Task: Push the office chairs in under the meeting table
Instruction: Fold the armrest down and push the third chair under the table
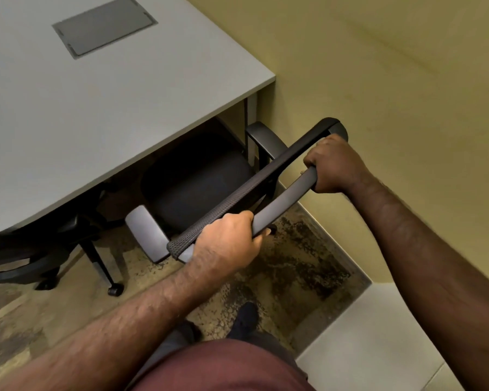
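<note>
A black office chair point(198, 182) with a mesh back stands at the corner of the grey meeting table point(102, 108), its seat partly under the tabletop. My left hand point(226, 241) grips the lower end of the chair's top back rail. My right hand point(331, 165) grips the upper end of the same rail. The far armrest point(263, 136) sits beside the table leg point(251, 122). A second black office chair point(40, 249) is at the left, tucked partly under the table.
A yellow wall point(393, 108) runs close along the right of the chair. A grey cable hatch point(105, 26) is set in the tabletop. My feet point(246, 320) stand on patterned carpet behind the chair. A pale floor strip point(378, 334) lies at lower right.
</note>
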Tool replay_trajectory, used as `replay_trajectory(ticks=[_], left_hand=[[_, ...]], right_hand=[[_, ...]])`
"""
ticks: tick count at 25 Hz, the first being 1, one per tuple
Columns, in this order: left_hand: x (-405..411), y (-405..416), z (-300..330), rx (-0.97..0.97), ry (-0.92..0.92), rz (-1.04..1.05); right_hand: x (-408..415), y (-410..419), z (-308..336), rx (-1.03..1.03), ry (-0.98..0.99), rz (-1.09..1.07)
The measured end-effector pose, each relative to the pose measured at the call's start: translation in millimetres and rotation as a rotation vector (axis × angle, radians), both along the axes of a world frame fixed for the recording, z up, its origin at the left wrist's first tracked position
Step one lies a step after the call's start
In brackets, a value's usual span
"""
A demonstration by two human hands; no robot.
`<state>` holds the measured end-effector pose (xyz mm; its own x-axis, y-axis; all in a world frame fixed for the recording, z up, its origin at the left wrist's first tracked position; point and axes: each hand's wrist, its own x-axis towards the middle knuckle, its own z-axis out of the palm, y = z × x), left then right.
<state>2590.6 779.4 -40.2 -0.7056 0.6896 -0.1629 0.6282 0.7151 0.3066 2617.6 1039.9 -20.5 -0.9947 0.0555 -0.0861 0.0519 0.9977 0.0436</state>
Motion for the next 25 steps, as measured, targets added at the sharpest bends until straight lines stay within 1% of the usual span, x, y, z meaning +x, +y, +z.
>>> replay_trajectory(ticks=[4, 10, 13, 20, 25], left_hand=[[-7.4, -13.3, 2.3, -0.032, 0.026, 0.024], [-26.5, -35.4, 2.7, -0.092, 0.158, 0.061], [-44.2, -40.6, 3.0, -0.118, 0.188, 0.047], [-90.8, -49.5, -1.5, -0.14, 0.237, 0.059], [-109.5, -45.4, -2.4, -0.12, 0.251, 0.054]], right_hand=[[-1.7, -11.7, -2.3, -0.021, 0.054, 0.028], [-15.6, -28.9, -13.6, 0.011, 0.132, 0.003], [-30.1, -34.0, -16.2, 0.009, 0.159, -0.002], [-75.8, -40.8, -17.6, 0.07, 0.085, 0.0], [-101.8, -35.1, -15.1, 0.027, 0.032, -0.032]])
